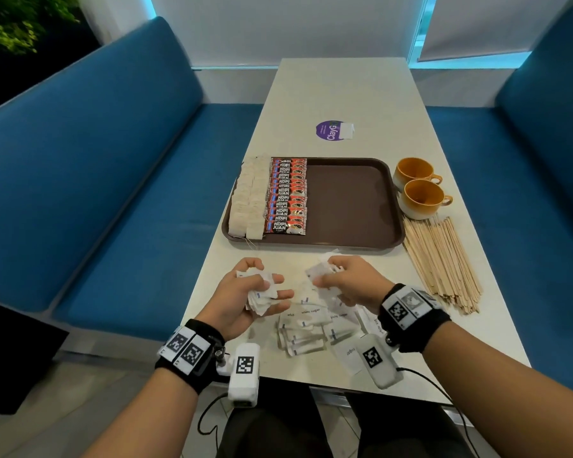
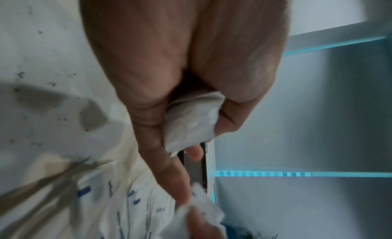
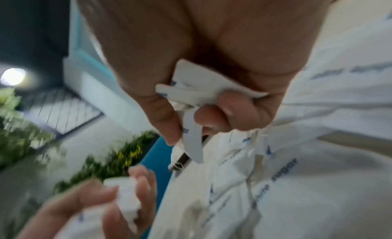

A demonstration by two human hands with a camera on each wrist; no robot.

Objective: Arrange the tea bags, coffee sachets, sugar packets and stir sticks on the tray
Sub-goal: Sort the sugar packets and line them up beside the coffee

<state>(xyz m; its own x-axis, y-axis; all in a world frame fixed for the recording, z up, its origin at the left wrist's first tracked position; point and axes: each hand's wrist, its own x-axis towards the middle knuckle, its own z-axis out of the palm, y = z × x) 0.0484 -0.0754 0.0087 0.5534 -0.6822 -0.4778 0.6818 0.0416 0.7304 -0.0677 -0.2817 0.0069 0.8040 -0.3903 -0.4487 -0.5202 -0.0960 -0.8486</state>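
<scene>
A brown tray holds two rows of pale tea bags at its left and a row of red coffee sachets beside them. White sugar packets lie loose on the table in front of the tray. My left hand grips a stack of sugar packets. My right hand pinches a few more sugar packets just above the loose pile. Wooden stir sticks lie in a heap on the table right of the tray.
Two orange cups stand right of the tray, behind the sticks. A purple sticker is on the pale table farther back. Blue bench seats flank the table on both sides.
</scene>
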